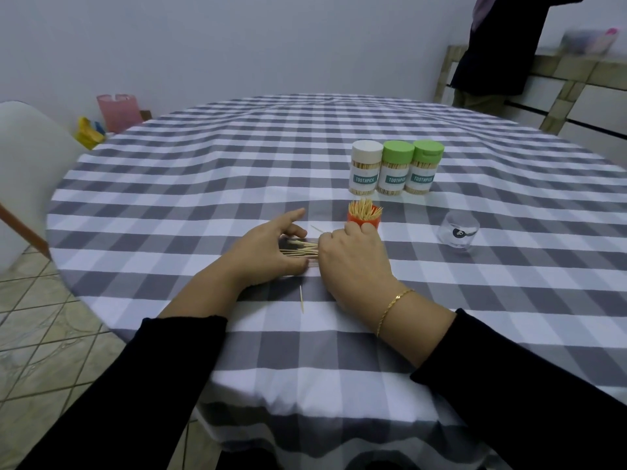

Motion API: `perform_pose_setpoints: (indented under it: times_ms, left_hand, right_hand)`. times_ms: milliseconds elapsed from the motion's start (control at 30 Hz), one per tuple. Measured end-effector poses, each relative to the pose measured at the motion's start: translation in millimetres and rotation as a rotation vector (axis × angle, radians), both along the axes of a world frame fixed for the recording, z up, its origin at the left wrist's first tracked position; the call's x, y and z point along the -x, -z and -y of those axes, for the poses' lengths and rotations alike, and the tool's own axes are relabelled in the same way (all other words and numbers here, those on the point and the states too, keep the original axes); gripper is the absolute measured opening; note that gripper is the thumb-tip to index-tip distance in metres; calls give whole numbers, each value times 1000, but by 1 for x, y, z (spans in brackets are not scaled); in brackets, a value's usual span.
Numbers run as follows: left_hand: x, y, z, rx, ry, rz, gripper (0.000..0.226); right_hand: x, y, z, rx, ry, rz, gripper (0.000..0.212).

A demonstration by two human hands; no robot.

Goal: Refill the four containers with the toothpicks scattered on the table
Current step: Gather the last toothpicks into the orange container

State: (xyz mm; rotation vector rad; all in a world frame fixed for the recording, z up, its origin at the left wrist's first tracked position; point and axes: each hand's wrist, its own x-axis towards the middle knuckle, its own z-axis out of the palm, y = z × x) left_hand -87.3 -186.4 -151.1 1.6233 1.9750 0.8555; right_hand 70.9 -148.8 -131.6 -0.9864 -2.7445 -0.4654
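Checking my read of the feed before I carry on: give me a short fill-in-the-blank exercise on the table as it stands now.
1. Three capped containers stand in a row; one lid is white and ___ are green.
2. The orange holder has no lid and holds upright ___.
3. The left hand and right hand gather a bundle of toothpicks lying on the checked ___.
4. The clear cup stands to the ___ of the orange holder.

Missing words: two; toothpicks; tablecloth; right

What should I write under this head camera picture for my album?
Two hands gather loose toothpicks beside an orange cup of toothpicks on a checked table.
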Motion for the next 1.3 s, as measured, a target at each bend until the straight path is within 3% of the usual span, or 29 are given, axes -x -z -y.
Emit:
perform_pose_setpoints:
  times_ms: [167, 233, 367, 500, 700, 833, 1067, 1300]
  left_hand:
    - [-3, -4, -2, 11, 16, -49, 80]
    - [-5, -5, -6, 37, 39, -60, 87]
    - [-15, -14, -16, 77, 53, -90, 95]
    - [-33, -27, -31, 75, 36, -89, 99]
    - [-69, -26, -56, 37, -32, 37, 110]
    - [-79, -12, -63, -29, -93, 97, 114]
    - [-76, -5, -65, -130, -175, 47, 105]
    - [-76, -4, -63, -147, -164, 88, 105]
  right_hand:
    - [-7, -12, -14, 68, 23, -166, 19]
    - [-12, -20, -23, 183, 57, -270, 18]
    - [-26, -39, -38, 613, 69, -666, 21]
    - [-38, -56, -50, 917, 26, -1118, 16]
    - [-40, -52, -68, 963, 43, -1499, 16]
    - [-34, -38, -72, 899, 37, -1573, 24]
    - [-29, -17, -76, 934, 53, -1490, 16]
    - [-23, -8, -77, 927, 78, -1421, 22]
